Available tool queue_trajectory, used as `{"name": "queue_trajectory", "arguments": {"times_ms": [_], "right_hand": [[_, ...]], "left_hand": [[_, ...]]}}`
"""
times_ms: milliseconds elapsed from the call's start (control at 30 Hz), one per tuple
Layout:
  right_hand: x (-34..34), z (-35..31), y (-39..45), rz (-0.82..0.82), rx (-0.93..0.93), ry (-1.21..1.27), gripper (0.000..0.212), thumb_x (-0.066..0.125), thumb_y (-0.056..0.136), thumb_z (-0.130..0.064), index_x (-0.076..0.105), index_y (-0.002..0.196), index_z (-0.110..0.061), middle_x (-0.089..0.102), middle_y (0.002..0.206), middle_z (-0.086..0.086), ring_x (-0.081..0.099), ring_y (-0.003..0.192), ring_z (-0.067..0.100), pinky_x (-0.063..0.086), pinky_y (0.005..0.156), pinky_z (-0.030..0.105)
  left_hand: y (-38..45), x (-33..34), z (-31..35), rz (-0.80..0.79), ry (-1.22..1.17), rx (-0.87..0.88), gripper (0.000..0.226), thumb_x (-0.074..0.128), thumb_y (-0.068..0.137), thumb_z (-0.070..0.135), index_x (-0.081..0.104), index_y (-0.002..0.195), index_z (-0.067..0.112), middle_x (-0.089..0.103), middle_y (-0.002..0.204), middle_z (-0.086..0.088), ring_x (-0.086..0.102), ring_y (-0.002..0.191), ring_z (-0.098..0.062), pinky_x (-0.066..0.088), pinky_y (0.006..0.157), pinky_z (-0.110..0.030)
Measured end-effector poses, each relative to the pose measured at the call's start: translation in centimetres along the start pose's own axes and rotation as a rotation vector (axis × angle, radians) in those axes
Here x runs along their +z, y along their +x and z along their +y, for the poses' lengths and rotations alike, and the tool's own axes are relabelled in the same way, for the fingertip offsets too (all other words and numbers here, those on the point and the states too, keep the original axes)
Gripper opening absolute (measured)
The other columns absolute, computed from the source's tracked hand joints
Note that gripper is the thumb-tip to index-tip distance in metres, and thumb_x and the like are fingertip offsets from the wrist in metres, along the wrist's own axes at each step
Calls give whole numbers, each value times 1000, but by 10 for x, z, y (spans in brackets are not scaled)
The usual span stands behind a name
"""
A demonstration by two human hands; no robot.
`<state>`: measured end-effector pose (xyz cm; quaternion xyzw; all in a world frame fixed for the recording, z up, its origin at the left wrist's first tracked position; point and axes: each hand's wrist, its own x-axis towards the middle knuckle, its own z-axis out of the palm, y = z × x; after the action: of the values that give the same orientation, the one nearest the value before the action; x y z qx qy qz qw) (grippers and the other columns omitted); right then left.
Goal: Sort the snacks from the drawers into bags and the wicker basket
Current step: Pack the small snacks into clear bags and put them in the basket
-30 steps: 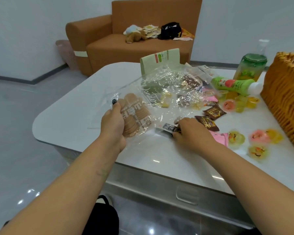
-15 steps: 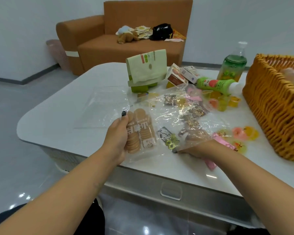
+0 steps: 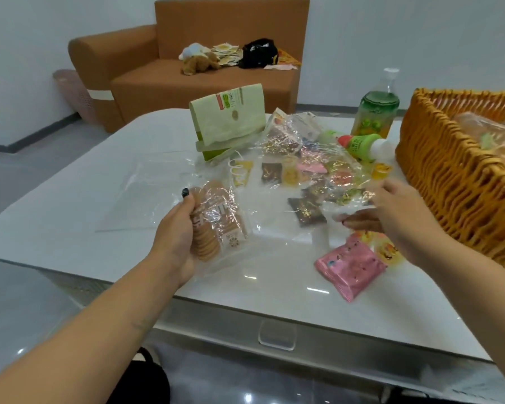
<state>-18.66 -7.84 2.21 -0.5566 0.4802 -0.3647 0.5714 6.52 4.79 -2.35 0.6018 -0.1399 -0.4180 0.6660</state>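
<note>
My left hand [image 3: 178, 234] grips a pack of round biscuits [image 3: 216, 220] through a clear plastic bag [image 3: 274, 225] that spreads over the white table [image 3: 70, 217]. My right hand [image 3: 391, 214] hovers at the bag's right edge with fingers extended, touching the plastic. Small brown wrapped sweets [image 3: 306, 211] and other wrapped snacks [image 3: 312, 167] show through the plastic. A pink snack packet [image 3: 350, 266] lies just below my right hand. The wicker basket [image 3: 455, 182] stands at the right with some packets inside.
A pale green pouch [image 3: 231, 118] stands at the back of the table. A green bottle [image 3: 376, 112] stands upright and a green tube [image 3: 362, 144] lies beside it. Jelly cups [image 3: 381, 170] sit near the basket. A drawer handle [image 3: 276, 335] is below the front edge. A brown sofa [image 3: 201, 80] is behind.
My right hand has come out from the bag's right side and lifted, now with fingers spread. The pink packet now lies uncovered. My left hand keeps its grip on the biscuits.
</note>
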Motion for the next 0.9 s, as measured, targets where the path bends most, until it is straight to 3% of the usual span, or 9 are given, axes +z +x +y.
{"name": "queue_trajectory", "arguments": {"times_ms": [100,167,300,367,433,533,667,767,900], "right_hand": [[-10,-4,-3,18,-27,132,5,51,94,-1,53,92,-4,63,56,-3,64,48,5,53,49,19],[-12,-5,-4,7,-31,258,23,50,91,6,46,73,-7,52,42,-8,55,41,2,49,46,16],[-7,-6,-8,-77,-46,509,36,45,89,15,36,68,-14,60,52,-7,60,49,3,46,45,14],[-5,-8,-9,-148,-58,604,31,46,86,18,48,87,-13,70,74,-1,68,64,9,52,52,17],[-6,-8,-9,-220,-72,668,54,45,82,21,49,119,-18,73,103,7,71,86,17,59,68,25],[-4,-11,-10,-320,-117,624,67,43,81,20,43,137,-17,66,121,12,68,101,24,57,80,37],[0,-17,-10,-222,-69,558,33,47,92,2,55,122,-10,70,104,9,70,84,19,57,63,28],[-2,-18,-9,-142,9,504,32,51,95,-8,54,126,-2,70,101,15,70,78,20,57,60,26],[-3,-17,-12,-148,45,507,21,53,94,-6,57,114,-2,72,76,8,69,59,13,51,47,19]], "left_hand": [[2,-5,0,-69,-45,-24,34,50,93,55,64,100,25,42,106,-6,39,89,-23,36,79,-46],[2,-7,0,-68,-60,-69,32,53,89,58,62,101,30,37,107,-3,33,93,-24,31,78,-46],[4,-10,-2,-35,-41,-51,35,56,85,57,61,109,32,39,111,-4,34,98,-30,31,82,-49],[6,-12,-3,-4,-25,-21,40,51,93,53,68,112,22,52,108,-9,48,97,-32,40,92,-50],[7,-13,-3,12,-14,0,42,46,99,48,71,115,19,66,110,-10,61,105,-32,41,104,-55],[5,-12,0,12,-20,10,39,42,102,45,72,110,22,74,106,-4,69,103,-27,48,100,-53],[1,-11,4,17,-1,72,38,43,102,41,66,121,18,75,101,-4,72,90,-23,56,87,-44],[0,-12,4,13,3,92,40,44,102,40,62,123,12,73,97,-6,67,82,-26,53,74,-37],[-4,-13,3,-40,17,112,34,44,102,44,62,111,17,55,77,-8,49,64,-17,41,61,-30]]}}
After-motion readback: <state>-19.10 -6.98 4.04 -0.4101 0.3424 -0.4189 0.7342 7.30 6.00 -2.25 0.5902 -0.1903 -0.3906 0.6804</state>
